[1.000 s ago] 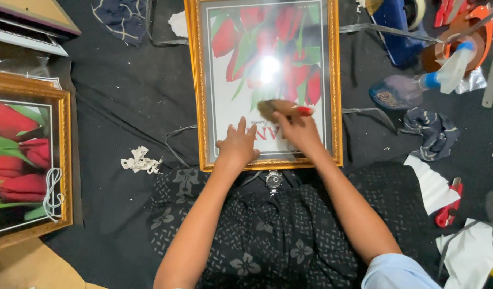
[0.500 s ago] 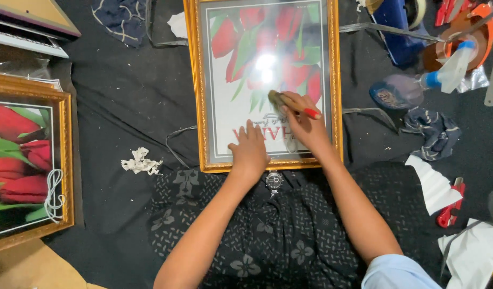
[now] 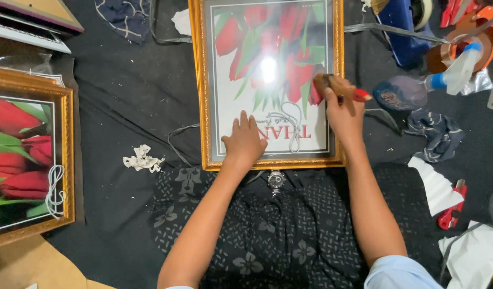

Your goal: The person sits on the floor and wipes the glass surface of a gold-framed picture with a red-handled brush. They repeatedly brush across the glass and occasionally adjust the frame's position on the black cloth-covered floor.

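Black cloth [image 3: 123, 107] covered the floor where you worked on a gold-framed tulip print [image 3: 270, 80], lying flat just beyond your knees.

Your left hand [image 3: 245, 142] lay open and flat on the glass near the lower edge, pinning the frame, while your right hand [image 3: 344, 109] was clenched around a red-handled brush [image 3: 343, 88] set against the glass by the right rail. Rigid but fragile, that glazed picture looked best lifted by its gold rails, never by the slippery pane. A second framed tulip print [image 3: 27, 160] lay well apart at your left, cut off by the edge. Glare hid part of the flowers, the brush's bristles were hard to make out, and a spray bottle [image 3: 455, 67] lay among cluttered rags at right.
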